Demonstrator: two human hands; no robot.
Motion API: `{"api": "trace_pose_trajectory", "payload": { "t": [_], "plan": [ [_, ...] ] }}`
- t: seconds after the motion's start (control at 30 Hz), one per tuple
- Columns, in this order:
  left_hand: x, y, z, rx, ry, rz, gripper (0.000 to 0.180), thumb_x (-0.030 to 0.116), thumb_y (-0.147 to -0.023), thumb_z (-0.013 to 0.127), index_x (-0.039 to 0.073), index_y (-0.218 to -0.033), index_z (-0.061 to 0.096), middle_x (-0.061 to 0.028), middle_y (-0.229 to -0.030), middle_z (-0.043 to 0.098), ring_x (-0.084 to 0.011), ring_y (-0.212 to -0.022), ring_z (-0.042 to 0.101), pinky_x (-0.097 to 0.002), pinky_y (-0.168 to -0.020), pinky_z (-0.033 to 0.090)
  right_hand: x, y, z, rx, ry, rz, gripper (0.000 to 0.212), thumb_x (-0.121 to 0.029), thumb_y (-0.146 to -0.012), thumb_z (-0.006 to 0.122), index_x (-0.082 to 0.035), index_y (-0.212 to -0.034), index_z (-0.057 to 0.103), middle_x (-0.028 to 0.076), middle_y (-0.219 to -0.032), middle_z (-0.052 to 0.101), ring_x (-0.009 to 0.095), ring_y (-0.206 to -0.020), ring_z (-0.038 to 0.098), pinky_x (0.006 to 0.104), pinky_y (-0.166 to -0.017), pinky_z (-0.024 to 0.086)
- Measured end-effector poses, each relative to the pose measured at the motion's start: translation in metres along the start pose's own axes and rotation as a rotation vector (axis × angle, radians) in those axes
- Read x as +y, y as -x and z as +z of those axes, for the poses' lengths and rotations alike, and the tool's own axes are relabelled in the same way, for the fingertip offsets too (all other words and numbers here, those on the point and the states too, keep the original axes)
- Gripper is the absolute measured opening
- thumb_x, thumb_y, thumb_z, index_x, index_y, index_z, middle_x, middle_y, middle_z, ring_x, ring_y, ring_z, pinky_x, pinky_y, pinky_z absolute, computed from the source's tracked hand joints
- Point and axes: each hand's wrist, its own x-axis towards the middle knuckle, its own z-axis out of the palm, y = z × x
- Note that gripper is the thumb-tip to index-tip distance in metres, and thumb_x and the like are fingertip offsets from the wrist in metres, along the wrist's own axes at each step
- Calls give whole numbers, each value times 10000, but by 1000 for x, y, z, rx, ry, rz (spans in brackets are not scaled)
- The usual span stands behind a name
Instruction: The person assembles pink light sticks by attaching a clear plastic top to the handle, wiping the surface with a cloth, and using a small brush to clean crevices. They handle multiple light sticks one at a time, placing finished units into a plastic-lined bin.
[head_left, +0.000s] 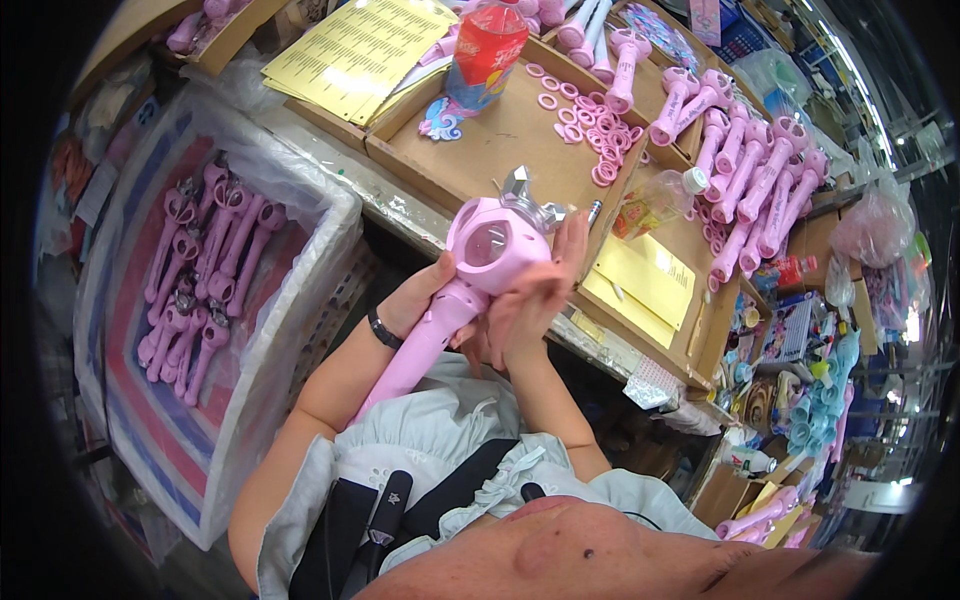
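A pink toy wand (425, 335) with a large hollow head and a silver crown piece (522, 196) on top lies slanted in front of my body. My left hand (428, 292) grips it just under the head, thumb on the near side. My right hand (535, 300) lies along the right side of the head, fingers stretched upward and partly smeared by motion. Some fingertips below the wand are hard to assign to either hand. The handle's lower end runs down against my pale clothing.
A cardboard tray (408, 160) ahead holds pink rings (605, 130) and a red-labelled bottle (487, 55). Several pink wand bodies (765, 170) are piled at right, near a second bottle (655, 203) and yellow sheets (640, 285). At left, a plastic-lined bin (335, 215) contains crowned wands (205, 240).
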Motion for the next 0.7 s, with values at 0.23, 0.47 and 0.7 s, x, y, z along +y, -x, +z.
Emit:
{"api": "trace_pose_trajectory", "payload": {
  "t": [0.23, 0.47, 0.7],
  "plan": [
    [5, -1, 11, 508, -555, 287, 645, 527, -933, 397, 20, -1329, 347, -91, -1230, 516, -134, -1088, 529, -269, -914, 452, -4, 7, 10, -113, -359, 638, 821, -137, -837, 610, -47, -1456, 78, 189, -1376, 319, 249, -1243, 396, 357, -1012, 358],
    [-11, 49, 7, 121, -199, -141, 719, 540, -824, 610, 14, -1272, 411, -120, -786, 593, -173, -573, 607, -267, -528, 497, 19, -77, -13, 48, -520, 528, 433, -306, -973, 410, -1, -1281, 399, 128, -1168, 510, 195, -998, 548, 306, -833, 477],
    [-21, 33, 6, 532, -347, 62, 463, 336, -928, 544, 41, -1262, 417, -79, -731, 578, -116, -544, 556, -234, -503, 472, 52, -124, -27, -114, 645, -91, 297, -152, -883, 555, 14, -1128, 531, 186, -1128, 528, 290, -1067, 517, 359, -959, 373]
  ]
}}
